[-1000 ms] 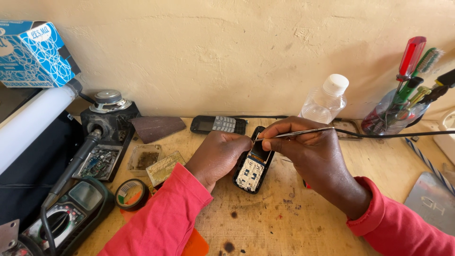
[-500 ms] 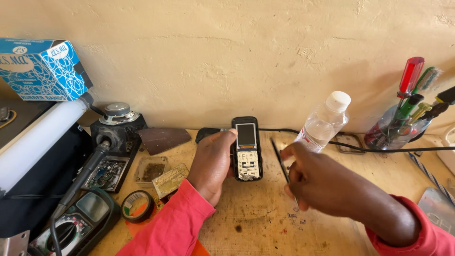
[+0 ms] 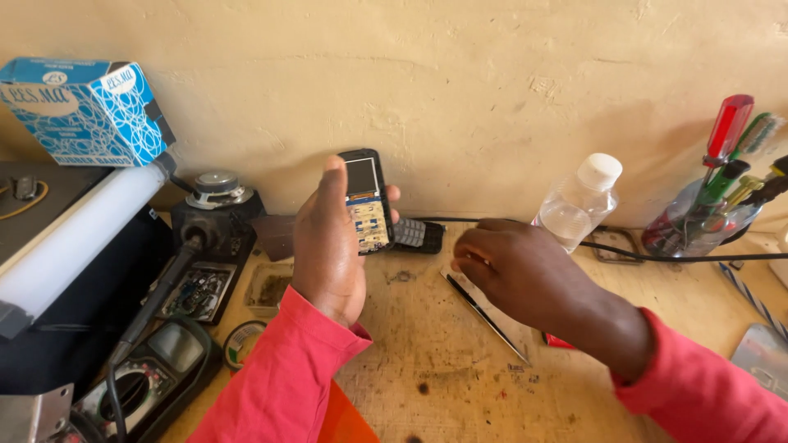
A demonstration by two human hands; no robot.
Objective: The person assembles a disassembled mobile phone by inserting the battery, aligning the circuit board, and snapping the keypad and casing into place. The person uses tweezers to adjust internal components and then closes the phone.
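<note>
The left hand [image 3: 328,246] is now holding the phone [image 3: 366,201] upright in the air, in front of the wall [image 3: 460,82], with its opened face turned to the person. One second ago this phone was lying low on the bench [image 3: 443,369], and both hands were working on it with the tweezers [image 3: 486,309]. The left fingers are closing around the phone's sides, the thumb on its left edge and the fingertips showing at the right edge.

The right hand [image 3: 525,275] is no longer working on the phone. It is hovering low over the bench, with the tweezers lying flat just under it, the tips pointing toward the person. The fingers are curling down loosely; I cannot tell if they are touching the tweezers or are already apart from them.

To my judgement, the fine work on the phone is pausing, and the person is now looking at the phone to check it.

A second phone [image 3: 417,235] is lying at the wall, behind the raised one. A bottle [image 3: 579,201] is standing near the right hand, and a soldering iron [image 3: 168,283] is resting at the left.
</note>
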